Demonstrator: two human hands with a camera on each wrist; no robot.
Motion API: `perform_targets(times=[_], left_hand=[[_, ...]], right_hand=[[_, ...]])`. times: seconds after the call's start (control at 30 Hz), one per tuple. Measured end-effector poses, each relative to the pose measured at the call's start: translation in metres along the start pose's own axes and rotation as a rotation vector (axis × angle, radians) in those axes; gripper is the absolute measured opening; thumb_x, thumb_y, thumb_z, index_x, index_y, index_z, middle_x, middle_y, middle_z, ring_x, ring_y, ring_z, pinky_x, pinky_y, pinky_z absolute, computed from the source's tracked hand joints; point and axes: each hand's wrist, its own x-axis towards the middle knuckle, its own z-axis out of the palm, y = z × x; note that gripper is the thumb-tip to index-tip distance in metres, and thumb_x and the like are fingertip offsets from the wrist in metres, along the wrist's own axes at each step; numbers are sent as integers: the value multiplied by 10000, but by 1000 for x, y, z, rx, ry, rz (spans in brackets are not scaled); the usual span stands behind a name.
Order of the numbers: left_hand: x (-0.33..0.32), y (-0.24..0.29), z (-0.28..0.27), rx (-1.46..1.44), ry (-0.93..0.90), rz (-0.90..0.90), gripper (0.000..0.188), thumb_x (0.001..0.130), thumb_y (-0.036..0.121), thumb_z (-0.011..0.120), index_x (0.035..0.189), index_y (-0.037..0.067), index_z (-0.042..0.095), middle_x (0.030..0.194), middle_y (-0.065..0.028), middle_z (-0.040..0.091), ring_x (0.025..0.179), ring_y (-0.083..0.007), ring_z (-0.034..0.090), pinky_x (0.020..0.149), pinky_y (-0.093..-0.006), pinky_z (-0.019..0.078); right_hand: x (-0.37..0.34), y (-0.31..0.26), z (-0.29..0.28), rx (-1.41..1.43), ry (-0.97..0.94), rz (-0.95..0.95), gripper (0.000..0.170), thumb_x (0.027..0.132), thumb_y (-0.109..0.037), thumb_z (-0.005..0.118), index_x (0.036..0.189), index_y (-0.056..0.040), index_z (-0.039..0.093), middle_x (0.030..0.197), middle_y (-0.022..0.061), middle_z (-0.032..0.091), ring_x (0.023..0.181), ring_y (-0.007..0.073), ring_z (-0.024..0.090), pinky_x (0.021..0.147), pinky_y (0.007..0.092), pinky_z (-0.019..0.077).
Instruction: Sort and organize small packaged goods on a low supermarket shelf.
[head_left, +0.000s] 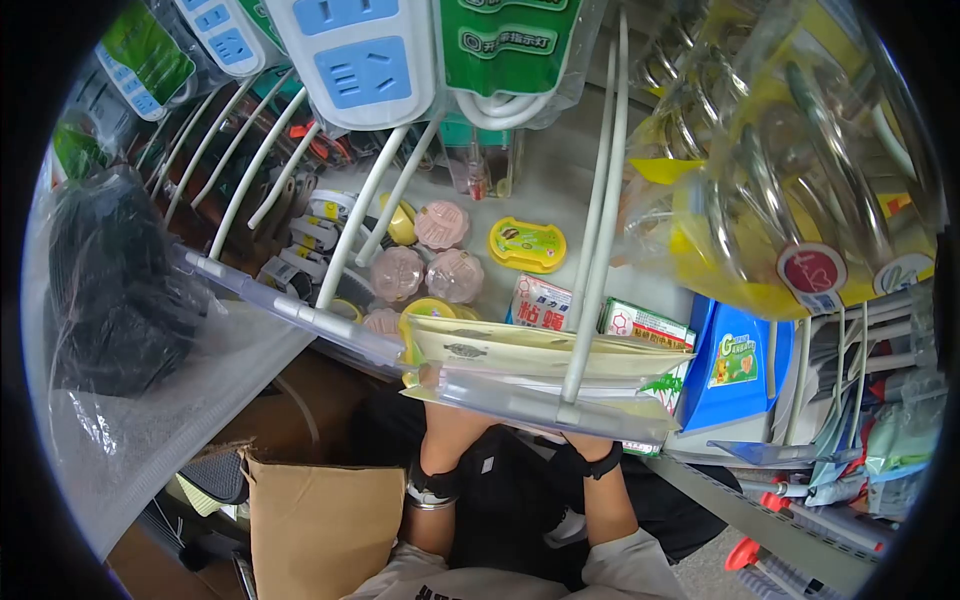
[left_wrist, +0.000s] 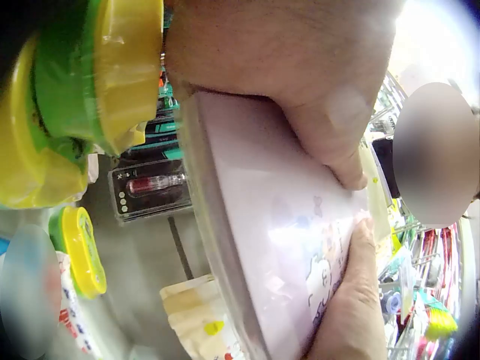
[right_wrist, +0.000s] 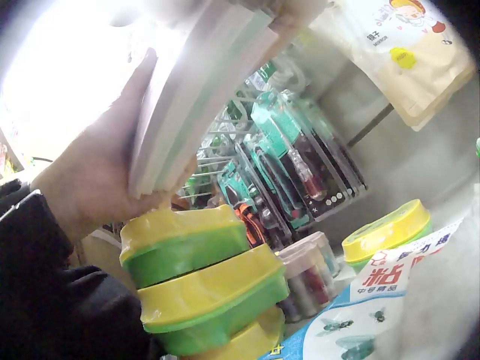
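Both hands grip a stack of flat, pale-pink packs (left_wrist: 262,195) with a cartoon print and a glossy clear cover. My left hand (left_wrist: 285,60) holds it from above in the left wrist view, its thumb against the printed face. On the opposite side is my right hand (right_wrist: 105,165), gripping the stack's edge in the right wrist view. The layered edges of the packs (right_wrist: 180,112) show there. In the head view the hands are partly hidden under the shelf's front strip (head_left: 540,400); cream paper pouches (head_left: 480,346) stand just behind it. Stacked yellow-and-green tubs (right_wrist: 210,289) are close by the right hand.
White hooks (head_left: 350,220) jut over the shelf, with power strips (head_left: 365,60) hanging above. Pink round containers (head_left: 440,225), a yellow box (head_left: 527,245) and fly-glue packs (head_left: 540,302) lie on it. A blue dustpan (head_left: 735,360) stands right; a cardboard box (head_left: 325,520) stands below.
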Motion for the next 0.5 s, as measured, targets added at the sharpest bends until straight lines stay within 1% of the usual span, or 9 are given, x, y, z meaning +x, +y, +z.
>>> perform_targets(times=[0.1, 0.17, 0.23, 0.27, 0.33, 0.37, 0.47, 0.5], left_hand=[[1, -9, -1, 124, 3, 148, 323, 651, 196, 836, 894, 61, 672, 839, -63, 682, 785, -239, 659, 752, -362, 502], [0, -11, -1, 133, 7, 190, 322, 654, 199, 835, 893, 59, 671, 836, -64, 678, 790, -241, 657, 758, -362, 498], [1, -7, 0, 76, 13, 155, 326, 655, 199, 835, 896, 55, 669, 842, -69, 673, 797, -245, 651, 763, -367, 492], [1, -6, 1, 58, 17, 134, 330, 654, 199, 835, 898, 53, 667, 847, -72, 671, 801, -246, 649, 766, -368, 489], [0, -6, 1, 92, 25, 109, 347, 653, 200, 838, 911, 45, 663, 865, -80, 668, 812, -248, 645, 771, -367, 486], [0, -6, 1, 125, 30, 113, 355, 654, 200, 838, 919, 41, 662, 875, -83, 666, 817, -251, 643, 772, -368, 485], [4, -11, 0, 277, 25, 223, 374, 662, 197, 834, 948, 32, 657, 899, -91, 665, 833, -263, 640, 769, -373, 484], [7, -9, -1, 297, 6, 255, 379, 664, 194, 831, 957, 31, 655, 902, -94, 665, 839, -267, 639, 769, -374, 483]], right_hand=[[-5, 1, -2, -76, 4, 29, 493, 762, -320, 736, 1071, 25, 568, 943, 144, 657, 857, 296, 643, 753, 372, 496], [-17, 14, -1, -165, 14, 15, 501, 762, -322, 736, 1077, 28, 563, 953, 138, 651, 862, 289, 636, 754, 377, 492], [-19, 16, 2, -26, 51, 112, 503, 766, -323, 731, 1083, 27, 556, 967, 138, 640, 861, 283, 627, 747, 377, 488], [-20, 16, 8, 166, 84, 220, 499, 772, -323, 726, 1084, 25, 552, 975, 140, 633, 858, 279, 623, 741, 373, 487], [-17, 15, 9, 272, 100, 246, 496, 782, -324, 720, 1088, 24, 543, 986, 140, 623, 861, 261, 615, 737, 362, 487], [-15, 16, 6, 185, 82, 163, 497, 786, -325, 719, 1090, 24, 539, 989, 138, 619, 868, 246, 613, 740, 355, 488], [-23, 36, 5, -222, 59, -53, 503, 787, -331, 727, 1088, 23, 532, 979, 120, 616, 877, 201, 602, 749, 336, 491], [-23, 36, 6, -205, 66, -17, 507, 785, -332, 731, 1088, 22, 531, 976, 114, 616, 882, 191, 597, 756, 333, 490]])
